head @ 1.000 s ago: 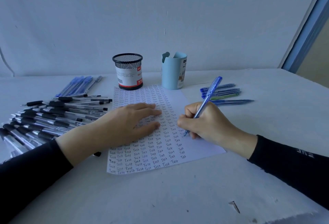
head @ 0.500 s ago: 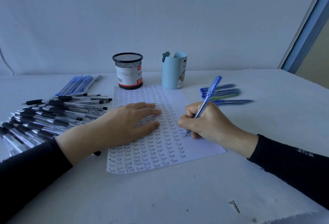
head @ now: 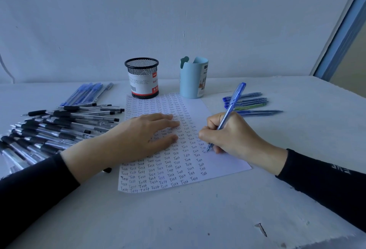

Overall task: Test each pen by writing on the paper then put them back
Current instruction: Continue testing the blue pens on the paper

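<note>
While the blue pen (head: pixel 229 110) is gripped in the curled right hand (head: pixel 233 136) right of centre, tip at the right margin of the paper (head: pixel 178 169), the paper is pinned by the flat, outspread left hand (head: pixel 142 138); if that pressure is eased, the paper may be dragged askew.

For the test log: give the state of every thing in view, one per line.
Paper: lies flat, mostly covered with "Test".
Left hand: flat, pressing the paper.
Blue pen: tilted, tip on the paper.
Right hand: curled round the blue pen.
Mesh cup: upright, no pens showing.
Blue cup: upright, no pens showing.
Black pens: piled flat at left.
Pens at right: lying flat.
</note>
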Tool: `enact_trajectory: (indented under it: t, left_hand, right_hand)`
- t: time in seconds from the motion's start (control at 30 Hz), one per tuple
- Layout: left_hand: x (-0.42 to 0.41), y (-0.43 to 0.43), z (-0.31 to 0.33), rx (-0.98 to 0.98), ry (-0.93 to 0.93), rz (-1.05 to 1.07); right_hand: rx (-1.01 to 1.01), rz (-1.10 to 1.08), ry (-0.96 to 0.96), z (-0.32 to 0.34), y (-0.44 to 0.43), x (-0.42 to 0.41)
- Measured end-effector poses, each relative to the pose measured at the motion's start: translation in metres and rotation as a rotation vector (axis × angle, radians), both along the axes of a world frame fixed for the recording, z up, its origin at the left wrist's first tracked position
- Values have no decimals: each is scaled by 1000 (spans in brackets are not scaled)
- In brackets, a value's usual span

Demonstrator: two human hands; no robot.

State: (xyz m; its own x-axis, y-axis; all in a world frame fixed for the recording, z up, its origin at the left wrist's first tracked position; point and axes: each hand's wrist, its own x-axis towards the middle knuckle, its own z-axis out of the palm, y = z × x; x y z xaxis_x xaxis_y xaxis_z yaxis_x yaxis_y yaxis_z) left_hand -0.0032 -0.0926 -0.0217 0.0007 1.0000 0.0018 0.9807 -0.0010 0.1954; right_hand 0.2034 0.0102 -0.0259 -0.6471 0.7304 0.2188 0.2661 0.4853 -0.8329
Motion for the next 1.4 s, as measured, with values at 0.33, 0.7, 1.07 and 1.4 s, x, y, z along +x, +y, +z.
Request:
enact_trajectory:
  t: [0.33, 0.7, 1.07, 1.4]
  left_hand:
    - [0, 1, -1, -2, 1, -1]
    - [-12, 0, 4, 0, 12, 50]
    - [-16, 1, 1, -4, 38, 79]
    - [-16, 5, 1, -20, 12, 50]
  right_hand:
    - [-13, 26, 88, 5, 6, 0]
    - [510, 131, 0, 4, 44, 10]
    - [620, 257, -110, -11, 41, 2]
    - [539, 239, -153, 4, 64, 12]
